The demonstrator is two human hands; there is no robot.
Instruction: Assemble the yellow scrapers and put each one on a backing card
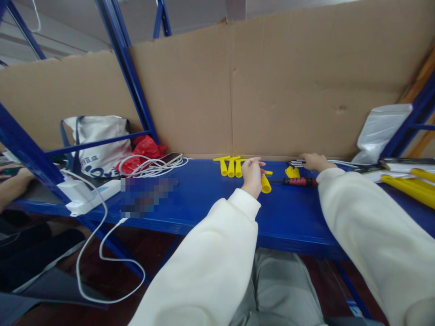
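My left hand [252, 175] is closed around a yellow T-shaped plastic handle [266, 184], whose hollow round end faces me. Just beyond this hand, several similar yellow T-shaped handles [231, 167] lie in a row on the blue table. My right hand [316, 162] reaches over some thin, pale metal-looking pieces [296, 163], its fingers apart as far as they show. Between the two hands sit small yellow plastic pieces [292, 172]. A red and black screwdriver [299, 181] lies nearer to me, its shaft pointing at my left hand.
A cardboard wall [288, 90] closes off the back. To the left are a coiled white cable [149, 167], a power strip [98, 197], a white bag [102, 131] and a blue post [125, 68]. Long yellow parts [408, 190] lie right. Another person's arm [16, 185] shows far left.
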